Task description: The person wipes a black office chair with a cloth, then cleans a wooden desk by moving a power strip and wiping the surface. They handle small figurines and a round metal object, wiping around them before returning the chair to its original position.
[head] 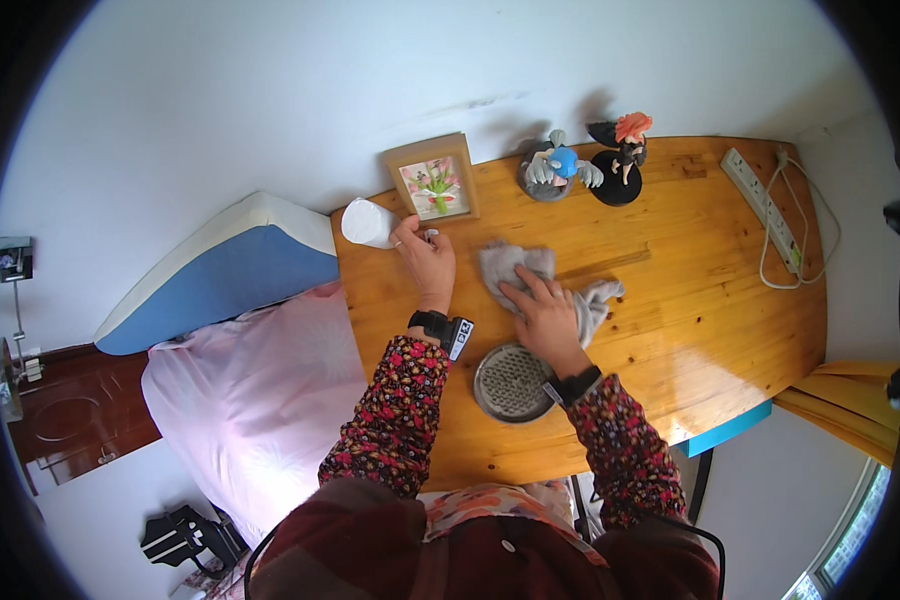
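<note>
My right hand (547, 315) presses down on a crumpled grey cloth (506, 274) on the wooden table, its fingers spread over the fabric. One end of the cloth bunches out to the right of the hand. My left hand (427, 266) is at the table's left part, with a small white-and-dark object (430, 237) between thumb and fingers; the fingers hide most of it. Beside those fingers stands a white cylinder (367, 223), possibly a paper roll. A round grey dish (514, 386) with a bumpy, patterned inside sits below the right hand, partly covered by the wrist.
Behind my left hand a framed tulip picture (435, 184) leans near the wall. Two figurines, one blue-haired (562, 163) and one red-haired (628, 154), stand at the back. A power strip (765, 214) with a looped cord lies far right. The bed (262, 397) adjoins the table's left edge.
</note>
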### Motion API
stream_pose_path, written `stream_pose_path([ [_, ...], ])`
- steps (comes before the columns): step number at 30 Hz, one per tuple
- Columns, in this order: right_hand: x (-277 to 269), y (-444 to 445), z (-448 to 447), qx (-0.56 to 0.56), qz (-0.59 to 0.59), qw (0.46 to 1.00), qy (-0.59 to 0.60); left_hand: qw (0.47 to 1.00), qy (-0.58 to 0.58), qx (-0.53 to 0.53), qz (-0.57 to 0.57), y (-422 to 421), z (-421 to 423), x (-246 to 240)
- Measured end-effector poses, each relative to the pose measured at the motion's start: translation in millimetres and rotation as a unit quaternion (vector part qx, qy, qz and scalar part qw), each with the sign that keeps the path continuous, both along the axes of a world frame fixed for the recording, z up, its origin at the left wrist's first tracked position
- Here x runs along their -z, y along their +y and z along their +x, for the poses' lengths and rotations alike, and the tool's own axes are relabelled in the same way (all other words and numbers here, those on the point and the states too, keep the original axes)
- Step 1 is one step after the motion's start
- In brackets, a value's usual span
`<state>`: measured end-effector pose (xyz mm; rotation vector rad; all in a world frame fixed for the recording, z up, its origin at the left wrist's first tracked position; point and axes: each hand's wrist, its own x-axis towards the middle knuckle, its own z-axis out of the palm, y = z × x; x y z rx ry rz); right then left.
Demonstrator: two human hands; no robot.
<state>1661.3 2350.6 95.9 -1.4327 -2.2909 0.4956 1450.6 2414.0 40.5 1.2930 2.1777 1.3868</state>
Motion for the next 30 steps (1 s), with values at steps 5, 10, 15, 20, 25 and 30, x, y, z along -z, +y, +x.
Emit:
stream_pose_path([
  [5,0.9,-12.9,18.8,0.018,0.009,1.000,-0.005,0.999,-0.053,-0.004,-0.006,-2.4,2.8,-15.0],
  [10,1.8,-6.7,11.1,0.031,-0.022,0.999,-0.033,1.000,-0.006,0.021,-0.008,7.7,-17.3,-22.0],
  [15,4.3,13.5,-10.8,0.077,-0.002,0.996,-0.036,0.995,0.023,0.072,-0.072,15.0,-25.3,-16.6],
  [20,18.9,41.8,-29.7,0.101,-0.001,0.994,-0.041,0.986,-0.125,0.092,-0.068,-20.4,-11.8,-4.8],
  [25,23.4,44.5,-28.9,0.084,0.016,0.995,-0.057,0.976,-0.192,0.088,-0.060,-89.8,-22.2,-1.1],
  [30,24.3,82.4,-70.2,0.078,0.018,0.996,-0.046,0.973,-0.193,0.096,-0.085,-175.4,-46.0,-27.0],
])
